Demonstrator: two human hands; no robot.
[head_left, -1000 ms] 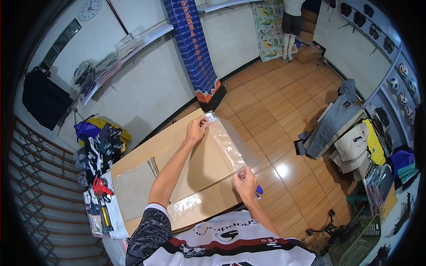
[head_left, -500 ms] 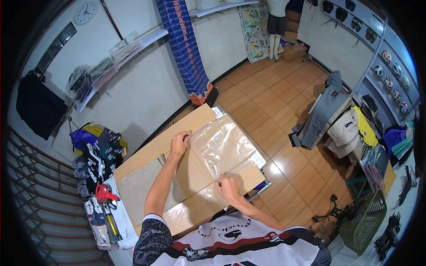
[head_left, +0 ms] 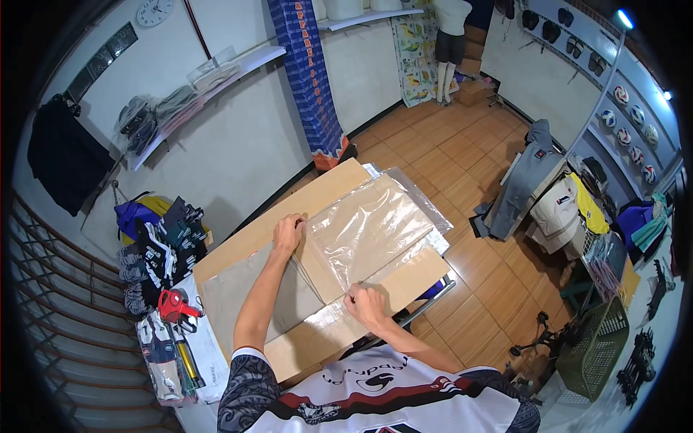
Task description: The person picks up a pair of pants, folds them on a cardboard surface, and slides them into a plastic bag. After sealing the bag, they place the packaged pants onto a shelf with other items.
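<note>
On the table lies a folded khaki cloth (head_left: 354, 224) inside a clear plastic bag (head_left: 426, 198), whose glossy far end reaches past the table's edge. My left hand (head_left: 289, 234) is closed at the upper near corner of the bag, its fingers pressed together. At the lower near corner, my right hand (head_left: 367, 304) is curled shut on the bag's edge. Another flat khaki cloth (head_left: 234, 299) lies under and beside my left forearm. The fingertips of both hands are partly hidden.
A tan board (head_left: 289, 209) covers the tabletop. Left of it are a red tape dispenser (head_left: 173, 307), packed garments (head_left: 164, 361) and a heap of dark patterned cloth (head_left: 170, 242). A green crate (head_left: 595, 350) stands at right, below a rack of clothes (head_left: 559, 206).
The khaki cloth and plastic bag have shifted toward the far right, and the bag's end now overhangs the edge. Both hands keep nearly the same places at the near corners.
</note>
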